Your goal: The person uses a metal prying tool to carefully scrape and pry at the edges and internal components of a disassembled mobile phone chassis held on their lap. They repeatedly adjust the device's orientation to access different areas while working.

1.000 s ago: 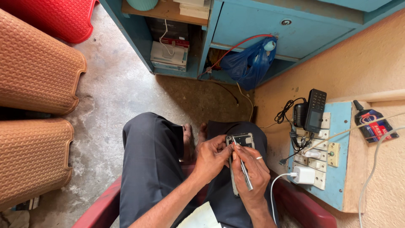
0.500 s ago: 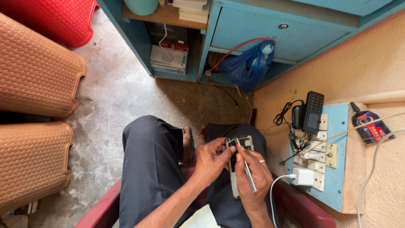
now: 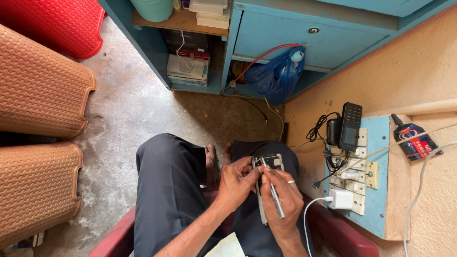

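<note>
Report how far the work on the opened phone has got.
Done: the phone lies on the lap with its back off and the insides bare. In hand: the left hand steadies it while the right hand sets a thin metal tool against its upper part. Left: no back cover is in view, so it is not closed.

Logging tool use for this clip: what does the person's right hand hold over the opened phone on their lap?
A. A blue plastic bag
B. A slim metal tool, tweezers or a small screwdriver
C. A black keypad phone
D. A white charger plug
B: the right hand grips a slim metal tool with its tip at the opened phone, which the left hand steadies.
</note>
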